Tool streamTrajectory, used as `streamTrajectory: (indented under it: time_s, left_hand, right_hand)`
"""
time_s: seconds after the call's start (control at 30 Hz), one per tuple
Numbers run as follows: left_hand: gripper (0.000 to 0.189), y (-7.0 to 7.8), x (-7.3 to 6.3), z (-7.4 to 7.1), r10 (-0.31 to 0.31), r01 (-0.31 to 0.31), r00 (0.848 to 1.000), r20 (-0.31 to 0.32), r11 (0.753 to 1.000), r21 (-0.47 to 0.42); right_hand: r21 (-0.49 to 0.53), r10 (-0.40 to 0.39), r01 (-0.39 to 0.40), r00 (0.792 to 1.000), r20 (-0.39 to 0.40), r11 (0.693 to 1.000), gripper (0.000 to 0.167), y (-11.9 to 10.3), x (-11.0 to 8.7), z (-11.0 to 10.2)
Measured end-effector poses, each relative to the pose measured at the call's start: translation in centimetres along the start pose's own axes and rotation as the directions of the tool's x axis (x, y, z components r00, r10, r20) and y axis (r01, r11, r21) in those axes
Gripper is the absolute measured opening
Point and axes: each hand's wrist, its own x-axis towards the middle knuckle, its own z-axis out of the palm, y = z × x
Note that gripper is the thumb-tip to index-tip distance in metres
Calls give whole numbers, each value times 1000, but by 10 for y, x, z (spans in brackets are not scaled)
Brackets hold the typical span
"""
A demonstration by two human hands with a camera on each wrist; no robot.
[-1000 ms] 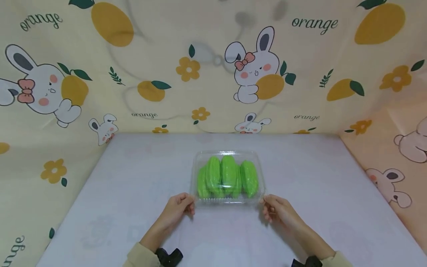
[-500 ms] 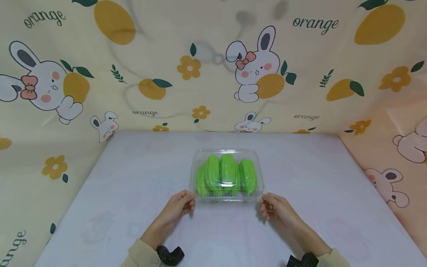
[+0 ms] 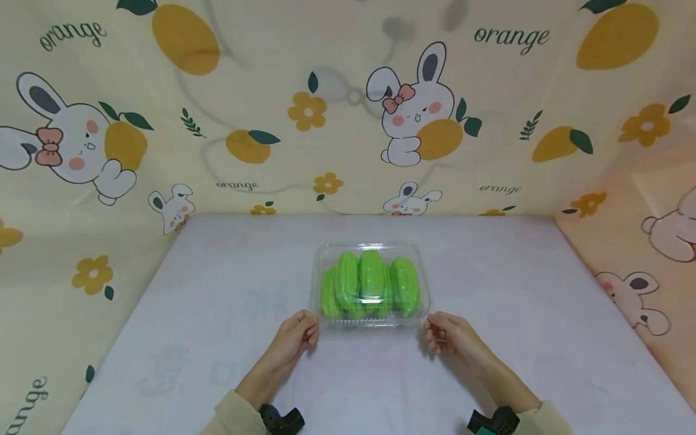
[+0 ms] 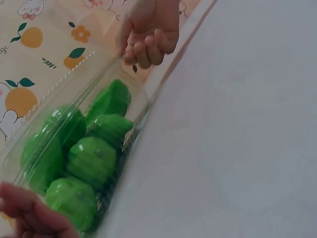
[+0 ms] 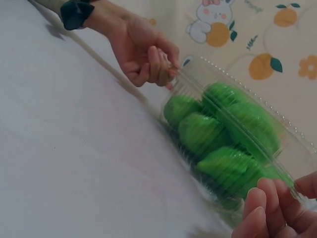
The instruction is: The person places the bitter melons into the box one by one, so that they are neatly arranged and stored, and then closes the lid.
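Note:
A clear plastic clamshell box (image 3: 370, 324) stands closed in the middle of the table in the head view. Through its lid show several long, ridged, bright green pieces (image 3: 372, 279), heaped together; their kind is unclear. My left hand (image 3: 293, 334) pinches the rim at the box's near left corner between thumb and bent forefinger. At the near right corner, my right hand (image 3: 450, 336) pinches the rim the same way, other fingers curled below. Seen from the left wrist, the right hand (image 4: 152, 32) grips the far end of the box's front rim (image 4: 91, 85).
A white-covered table (image 3: 228, 266) extends around the box on every side. Behind it and along the sides hangs a cream cloth (image 3: 348, 36) printed with rabbits, oranges and flowers. A black wrist device (image 3: 281, 419) sits at the left cuff, another device (image 3: 493, 421) at the right.

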Motion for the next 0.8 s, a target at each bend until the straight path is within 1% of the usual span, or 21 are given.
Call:
streamTrajectory:
  time_s: [0.07,0.17,0.3,0.37,0.43,0.6,0.67,0.73,0.77,0.8]
  left_hand:
    - [26,-1,0,2,11,-12,1000,-5,999,-32]
    - [26,-2,1,2,18,-17,1000,25,999,-40]
    - [24,-1,2,-3,-27,26,996,84,1000,10]
    - [24,-1,2,-5,-46,41,994,98,998,48]
    - [24,0,4,-7,-45,37,994,100,996,80]
    - [21,6,6,-8,-16,4,997,74,988,155]
    - [23,10,6,-9,-1,-9,999,52,981,193]
    - [28,14,8,-13,21,-21,1000,4,969,248]
    - [30,17,9,-15,46,-37,999,-23,957,288]
    - [31,21,11,-18,76,-54,996,-55,944,325]
  right_hand:
    - [-2,-4,4,1000,0,1000,27,2,0,1]
    - [-9,-3,3,1000,-14,1000,27,3,0,1]
    - [-23,-3,2,1000,-30,1000,28,2,-1,2]
    - [-51,-12,10,999,-34,999,28,0,-2,0]
    - [-85,-17,14,999,-33,996,30,-3,-3,-2]
    - [-181,-24,21,1000,-15,983,36,-8,-4,-10]
    - [-219,-32,24,999,-33,975,39,-11,-3,-14]
    - [-261,-51,23,993,-102,965,41,-16,-2,-19]
    - [-288,-72,25,985,-155,957,42,-20,-1,-22]
    - [-322,-108,36,972,-207,946,42,-24,0,-25]
